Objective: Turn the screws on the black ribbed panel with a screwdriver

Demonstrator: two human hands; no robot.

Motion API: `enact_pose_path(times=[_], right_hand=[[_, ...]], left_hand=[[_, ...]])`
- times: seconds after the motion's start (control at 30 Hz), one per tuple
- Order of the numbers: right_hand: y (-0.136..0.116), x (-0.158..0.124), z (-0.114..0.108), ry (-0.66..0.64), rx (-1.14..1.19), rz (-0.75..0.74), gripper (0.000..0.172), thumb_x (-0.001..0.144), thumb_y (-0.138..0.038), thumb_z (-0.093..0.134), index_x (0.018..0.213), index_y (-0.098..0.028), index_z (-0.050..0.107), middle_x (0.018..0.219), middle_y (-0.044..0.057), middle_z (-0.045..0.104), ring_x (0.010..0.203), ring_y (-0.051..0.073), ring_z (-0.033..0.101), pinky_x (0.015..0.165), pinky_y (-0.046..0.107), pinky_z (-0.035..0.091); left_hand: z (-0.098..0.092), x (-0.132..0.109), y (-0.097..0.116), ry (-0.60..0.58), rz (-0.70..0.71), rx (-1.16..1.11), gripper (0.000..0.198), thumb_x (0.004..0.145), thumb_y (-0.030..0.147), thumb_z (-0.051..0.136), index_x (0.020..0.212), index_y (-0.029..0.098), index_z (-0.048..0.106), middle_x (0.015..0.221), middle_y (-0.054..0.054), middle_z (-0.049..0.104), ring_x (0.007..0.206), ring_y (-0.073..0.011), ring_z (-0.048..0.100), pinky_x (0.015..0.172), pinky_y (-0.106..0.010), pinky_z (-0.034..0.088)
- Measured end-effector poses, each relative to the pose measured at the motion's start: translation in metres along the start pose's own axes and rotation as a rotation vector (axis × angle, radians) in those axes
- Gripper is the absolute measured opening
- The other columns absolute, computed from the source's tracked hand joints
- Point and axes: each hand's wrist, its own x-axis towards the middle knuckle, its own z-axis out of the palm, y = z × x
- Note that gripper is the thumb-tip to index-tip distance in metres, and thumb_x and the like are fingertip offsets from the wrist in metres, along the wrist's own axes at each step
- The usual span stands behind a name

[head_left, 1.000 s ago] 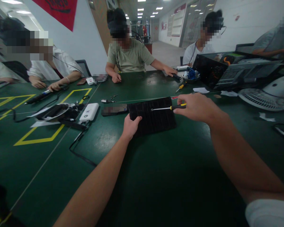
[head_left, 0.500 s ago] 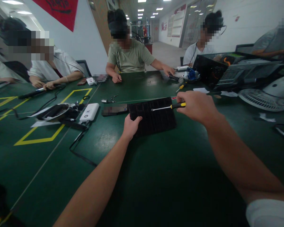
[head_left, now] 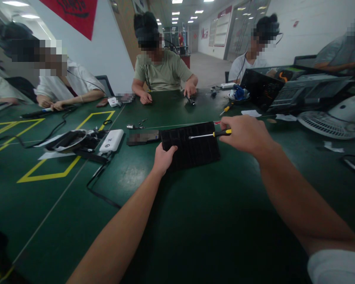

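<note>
My left hand (head_left: 165, 157) grips the left edge of a dark, flat rectangular piece with a ribbed, sectioned face (head_left: 195, 152), thumb on top and the other fingers hidden beneath. In my right hand (head_left: 244, 133) is a screwdriver (head_left: 205, 135) with a yellow-and-black handle, pinched near the handle's end. Its metal shaft points left across the dark piece, with the tip over the middle of it; whether the tip touches, I cannot tell. Just left of the piece lies a dark, flat, phone-like object (head_left: 143, 137).
Small metal parts (head_left: 134, 126) lie beyond the phone-like object. A white power bank (head_left: 111, 141) and a bowl of cables (head_left: 68, 140) stand to the left. Another screwdriver (head_left: 226, 109), a computer case (head_left: 307, 92) and a white fan (head_left: 331, 122) are at the right. Several people sit around the green table (head_left: 195, 221).
My hands, the dark piece and the screwdriver are almost unchanged. Across the table, a person's hand has moved leftward with a small dark object.
</note>
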Motion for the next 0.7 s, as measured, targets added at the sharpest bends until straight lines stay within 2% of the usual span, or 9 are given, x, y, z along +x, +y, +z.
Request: enact_pose_path(times=[0.17, 0.47, 0.7], right_hand=[[0.0043, 0.0002, -0.0001, -0.045, -0.005, 0.021, 0.027, 0.091, -0.048, 0.072, 0.107, -0.028, 0.082, 0.102, 0.012, 0.081, 0.097, 0.036, 0.071, 0.071, 0.042, 0.045], [0.0054, 0.0004, -0.0026, -0.147, -0.036, -0.003, 0.052, 0.1, -0.061, 0.053, 0.119, -0.026, 0.087, 0.118, 0.016, 0.082, 0.109, 0.041, 0.073, 0.08, 0.048, 0.053], [0.0058, 0.0009, -0.0024, -0.172, 0.007, -0.018, 0.05, 0.099, -0.061, 0.052, 0.114, -0.026, 0.085, 0.113, 0.015, 0.082, 0.104, 0.038, 0.073, 0.078, 0.047, 0.052]], left_hand=[[-0.0011, 0.0012, -0.0029, -0.008, 0.003, -0.005, 0.028, 0.075, 0.026, 0.081, 0.102, 0.019, 0.075, 0.105, -0.01, 0.081, 0.102, -0.0301, 0.077, 0.1, -0.049, 0.062], [-0.0009, 0.002, -0.0041, -0.004, 0.004, 0.01, 0.031, 0.074, 0.029, 0.081, 0.102, 0.018, 0.075, 0.103, -0.009, 0.081, 0.1, -0.0289, 0.077, 0.097, -0.046, 0.062], [-0.0002, 0.0001, -0.0012, -0.005, -0.003, -0.019, 0.029, 0.074, 0.027, 0.08, 0.101, 0.018, 0.074, 0.103, -0.01, 0.081, 0.1, -0.0293, 0.077, 0.098, -0.047, 0.062]])
